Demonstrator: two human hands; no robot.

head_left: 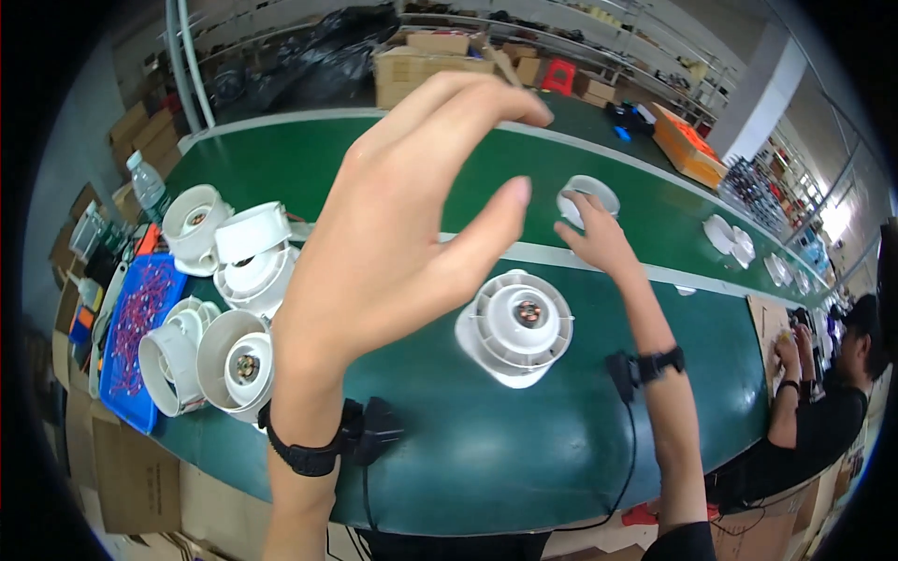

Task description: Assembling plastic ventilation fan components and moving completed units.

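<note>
Raised large over the middle of the bench is my left hand [402,206], its thumb and fingers apart and nothing between them. It hides part of the bench behind it. My right hand [599,238] reaches to the far green strip, fingers spread over the near rim of a white plastic ring-shaped housing [607,193]; whether they touch it I cannot tell. Between my arms stands a round white ribbed fan housing [505,323] with a copper-wound motor core [528,311] at its centre. Each wrist wears a black strap with a small cabled device.
Several white housings [253,234] crowd the left, some with copper cores. Beside them lie a blue tray [140,411] of red wires and a plastic bottle [147,185]. White parts [728,238] sit far right. A co-worker [823,393] works at the right end. A pale rail [543,253] crosses the bench.
</note>
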